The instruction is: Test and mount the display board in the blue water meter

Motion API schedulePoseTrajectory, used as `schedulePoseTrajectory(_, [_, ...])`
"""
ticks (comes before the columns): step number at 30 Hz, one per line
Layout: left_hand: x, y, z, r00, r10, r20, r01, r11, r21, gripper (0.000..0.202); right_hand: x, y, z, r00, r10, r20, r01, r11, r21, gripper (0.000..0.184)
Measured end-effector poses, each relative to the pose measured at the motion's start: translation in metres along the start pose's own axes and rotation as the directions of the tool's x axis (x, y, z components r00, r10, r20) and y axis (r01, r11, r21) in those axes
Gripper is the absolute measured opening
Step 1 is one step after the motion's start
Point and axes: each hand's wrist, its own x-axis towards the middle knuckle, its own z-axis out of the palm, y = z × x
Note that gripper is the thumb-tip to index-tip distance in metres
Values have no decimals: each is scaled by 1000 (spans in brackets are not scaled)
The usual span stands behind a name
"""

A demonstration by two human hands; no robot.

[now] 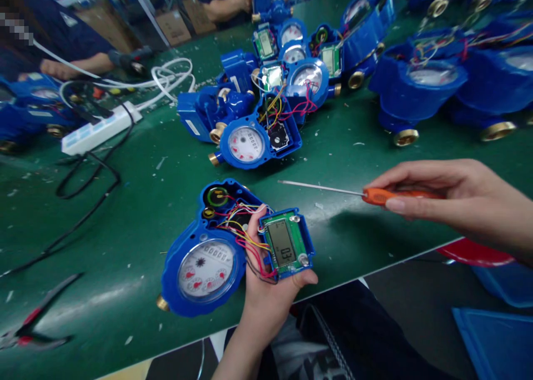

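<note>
My left hand (pixel 270 299) holds a small display module (pixel 287 244), a green circuit board with an LCD in a blue frame. Red, yellow and white wires (pixel 238 224) run from it into the open housing of a blue water meter (pixel 170 269) lying on the bench just left of that hand. The meter's round dial faces up. In my right hand (pixel 441 194) is a screwdriver (pixel 375 196) with an orange handle, its thin shaft pointing left above the bench. The screwdriver tip is apart from the module and the meter.
Several more blue meters (pixel 250 160) crowd the green bench (pixel 145 224) beyond, others (pixel 416 99) at the right. A white power strip (pixel 100 130) with cables lies left, pliers (pixel 31 321) at the front left. Two people's arms (pixel 229 8) show across the bench.
</note>
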Motion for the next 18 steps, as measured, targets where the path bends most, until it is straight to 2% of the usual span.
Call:
schedulePoseTrajectory(2, [0, -1, 0, 1000, -12, -9, 12, 1000, -16, 97, -2, 13, 11, 997, -57, -56, 55, 998, -38, 31])
schedulePoseTrajectory(4, [0, -1, 2, 1000, -20, -14, 19, 999, -44, 98, -3, 27, 25, 983, -165, -85, 143, 965, -221, 24])
schedulePoseTrajectory(7, [0, 1, 4, 999, -32, -18, 30, 994, -101, 97, -2, 42, 43, 959, -278, -58, 229, 878, -421, 25])
schedulePoseTrajectory(10, [-2, 3, 6, 998, -58, -7, 55, 981, -188, 95, -4, 38, 55, 922, -372, -102, 281, 828, -485, 26])
schedulePoseTrajectory(12, [-4, 5, 8, 996, -79, 27, 84, 959, -272, 94, -9, 27, 61, 907, -405, -115, 335, 859, -387, 28])
schedulePoseTrajectory(14, [-5, 6, 10, 994, -89, 70, 108, 927, -359, 92, -14, 13, 71, 919, -393, -31, 384, 910, -155, 44])
schedulePoseTrajectory(16, [-6, 7, 11, 992, -91, 87, 119, 903, -413, 92, -17, 2, 83, 929, -359, 93, 349, 931, 110, 71])
schedulePoseTrajectory(18, [-7, 7, 11, 992, -95, 88, 124, 890, -440, 90, -16, -3, 97, 937, -315, 150, 255, 912, 321, 85])
